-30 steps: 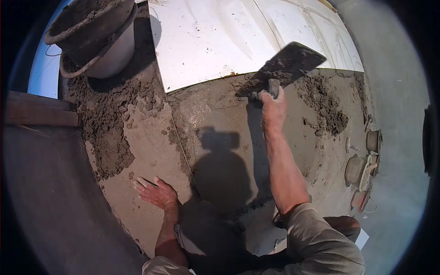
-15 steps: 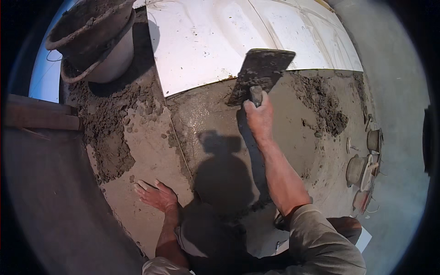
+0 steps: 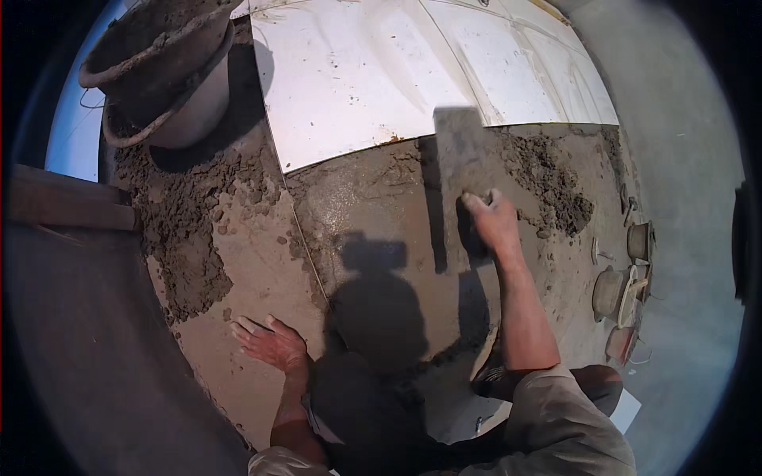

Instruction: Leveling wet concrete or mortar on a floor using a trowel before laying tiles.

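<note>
My left hand (image 3: 271, 343) rests on the grey mortar surface (image 3: 262, 274) at the lower left, fingers stretched out and holding nothing. In my right hand (image 3: 495, 224) is the handle of a flat rectangular trowel (image 3: 460, 143), its fingers closed round it. The mortar-smeared blade stands tilted over the wet mortar, its far end overlapping the edge of the white tiles (image 3: 341, 79). It is slightly blurred, so I cannot tell whether it touches the mortar. A thin string (image 3: 305, 246) runs across the mortar from the tile corner toward me.
Stacked mortar-caked buckets (image 3: 190, 103) stand at the far left, beside crumbly mortar (image 3: 186, 262). Another rough heap (image 3: 556, 186) lies right of the trowel. Small round containers (image 3: 609, 293) line the foot of the grey wall (image 3: 683, 238). A wooden beam (image 3: 71, 202) juts in at left.
My right hand has moved right and nearer to me with the trowel, and the blade has turned from slanting to nearly lengthwise. My left hand has stayed in place.
</note>
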`<state>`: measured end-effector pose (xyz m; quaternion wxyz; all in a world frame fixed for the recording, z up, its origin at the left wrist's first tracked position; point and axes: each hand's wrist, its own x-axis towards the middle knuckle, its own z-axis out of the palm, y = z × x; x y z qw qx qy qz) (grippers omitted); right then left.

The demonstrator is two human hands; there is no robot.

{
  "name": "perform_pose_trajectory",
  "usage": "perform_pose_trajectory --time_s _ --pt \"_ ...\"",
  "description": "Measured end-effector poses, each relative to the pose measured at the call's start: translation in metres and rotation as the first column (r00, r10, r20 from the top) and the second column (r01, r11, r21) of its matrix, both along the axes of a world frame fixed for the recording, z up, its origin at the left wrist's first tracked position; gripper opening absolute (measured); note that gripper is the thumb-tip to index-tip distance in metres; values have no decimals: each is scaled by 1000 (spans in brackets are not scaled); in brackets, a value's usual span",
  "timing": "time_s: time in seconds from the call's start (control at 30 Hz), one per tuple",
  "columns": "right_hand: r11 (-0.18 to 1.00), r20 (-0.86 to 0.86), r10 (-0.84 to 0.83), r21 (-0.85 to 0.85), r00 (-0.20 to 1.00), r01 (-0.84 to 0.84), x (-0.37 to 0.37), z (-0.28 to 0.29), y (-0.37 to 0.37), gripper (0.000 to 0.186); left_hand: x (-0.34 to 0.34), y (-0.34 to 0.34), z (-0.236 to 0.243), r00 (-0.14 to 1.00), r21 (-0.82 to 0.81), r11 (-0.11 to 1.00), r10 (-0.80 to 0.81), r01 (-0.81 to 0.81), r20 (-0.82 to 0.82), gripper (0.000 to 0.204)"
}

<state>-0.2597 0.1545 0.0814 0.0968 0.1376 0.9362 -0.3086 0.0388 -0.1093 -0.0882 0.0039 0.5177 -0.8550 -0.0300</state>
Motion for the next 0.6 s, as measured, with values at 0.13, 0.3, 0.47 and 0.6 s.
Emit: perform_pose_trajectory --time_s 0.13,0.3,0.47,0.6 --pt "990 198 74 99 977 -95 11 -32 33 45 -8 6 5 999 19 1000 4 -3 -39 62" --pt "976 233 149 121 961 -181 -15 -41 14 45 -5 5 3 998 3 1000 -21 21 -61 63" --pt "949 147 236 180 961 -261 -27 -78 17 46 -8 3 7 1000 25 1000 12 -12 -21 62" --pt "933 246 288 147 925 -329 -22 -74 5 46 -8 2 7 1000 5 1000 3 -3 -25 62"
